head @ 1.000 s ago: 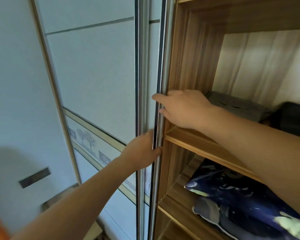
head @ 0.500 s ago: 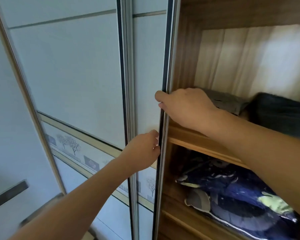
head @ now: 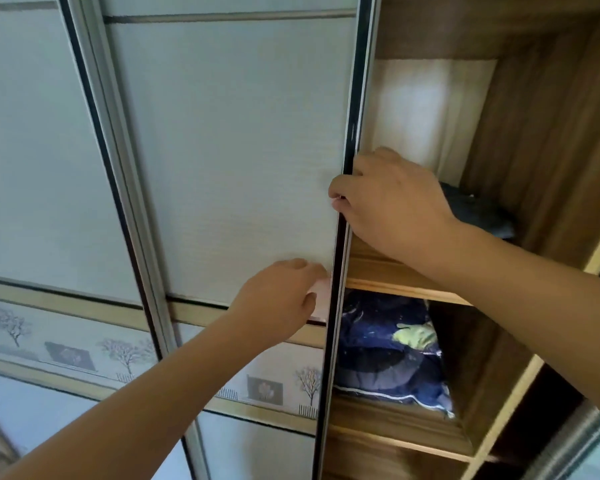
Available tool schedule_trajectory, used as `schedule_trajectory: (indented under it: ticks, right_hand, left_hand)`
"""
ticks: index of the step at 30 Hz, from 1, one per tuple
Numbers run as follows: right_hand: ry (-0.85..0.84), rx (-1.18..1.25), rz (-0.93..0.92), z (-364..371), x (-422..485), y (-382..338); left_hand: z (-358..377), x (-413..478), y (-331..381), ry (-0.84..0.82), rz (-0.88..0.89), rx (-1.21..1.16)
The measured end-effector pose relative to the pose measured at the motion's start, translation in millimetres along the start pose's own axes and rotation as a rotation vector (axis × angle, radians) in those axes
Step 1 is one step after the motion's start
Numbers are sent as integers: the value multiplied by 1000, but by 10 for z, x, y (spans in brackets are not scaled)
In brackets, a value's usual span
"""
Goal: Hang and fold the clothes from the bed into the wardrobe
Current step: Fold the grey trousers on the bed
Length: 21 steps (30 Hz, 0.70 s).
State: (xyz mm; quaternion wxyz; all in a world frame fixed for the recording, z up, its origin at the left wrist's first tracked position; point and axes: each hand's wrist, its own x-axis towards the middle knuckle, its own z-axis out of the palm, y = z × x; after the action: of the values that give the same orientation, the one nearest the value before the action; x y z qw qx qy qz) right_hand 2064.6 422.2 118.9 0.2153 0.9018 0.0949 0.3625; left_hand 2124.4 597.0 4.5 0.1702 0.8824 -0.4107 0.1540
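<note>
At the wardrobe's (head: 551, 140) open compartment, the right hand (head: 392, 199) has its grip closed on the sliding door (head: 239, 150). Its fingers curl round the door's dark metal edge (head: 350, 133), just above the upper shelf (head: 388, 271). The left hand (head: 281, 299) lies lower on the door's pale face, with its fingertips reaching toward the same edge. They are blurred, so I cannot tell whether that grip wraps the edge or only presses flat against the panel. Both bare forearms stretch up from the bottom of the view. Inside the wardrobe, a folded dark grey cloth (head: 475, 209) sits on the upper shelf, partly hidden behind the right wrist. On the lower shelf (head: 395, 434) rests a dark blue bundle (head: 385, 351) with a yellow-green patch and white piping, pushed up against the door's edge. To the left, a second door (head: 32, 150) overlaps the first, and its metal frame (head: 125, 202) runs slantwise down the view. A band of bare trees (head: 118, 355) crosses both doors below the left hand.
</note>
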Motion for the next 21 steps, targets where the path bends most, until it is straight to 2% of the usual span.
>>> schedule_trajectory:
  ticks: [4,8,12,21]
  right_hand:
    - [158,-248,86,-159,-307,340]
    - [43,-365,110,-292,-581,680]
    - [-55,-463,142,-426,-868,947]
    - [-143,-608,218,-577,-1328,1456]
  left_hand:
    - [164,68,233,154,199,175]
    - [456,160,457,269,382,344]
    - [694,341,622,242,490,477]
    - [993,708,1076,257,674,494]
